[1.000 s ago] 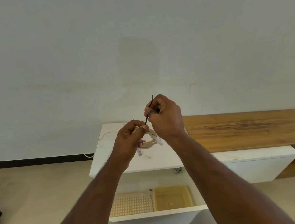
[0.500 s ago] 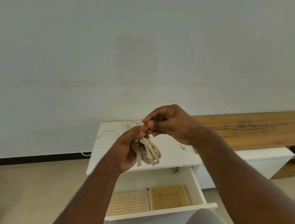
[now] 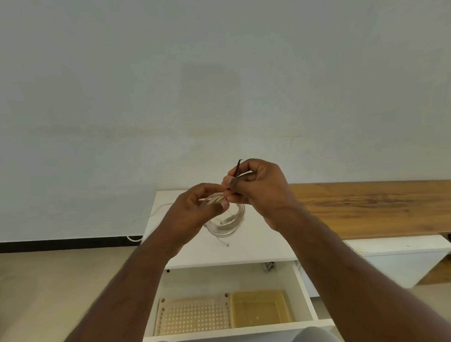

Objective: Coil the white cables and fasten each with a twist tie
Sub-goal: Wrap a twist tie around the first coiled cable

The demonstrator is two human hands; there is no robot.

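Note:
My left hand (image 3: 197,209) holds a coiled white cable (image 3: 227,226) at its top, and the loops hang below my fingers above the white cabinet top (image 3: 252,249). To its right, my right hand (image 3: 258,188) pinches a thin black twist tie (image 3: 237,167) whose end sticks up above my fingers, right at the top of the coil. A second white cable (image 3: 152,215) trails off the cabinet's left edge toward the floor.
Below my hands an open white drawer (image 3: 305,296) holds a beige perforated tray (image 3: 192,315) and a yellow tray (image 3: 259,307). A long wooden bench top (image 3: 383,207) runs to the right. A plain wall stands behind.
My right hand has lifted, and the black tie's end now shows above the fingers. The coil has turned from edge-on to an open ring hanging under my left hand.

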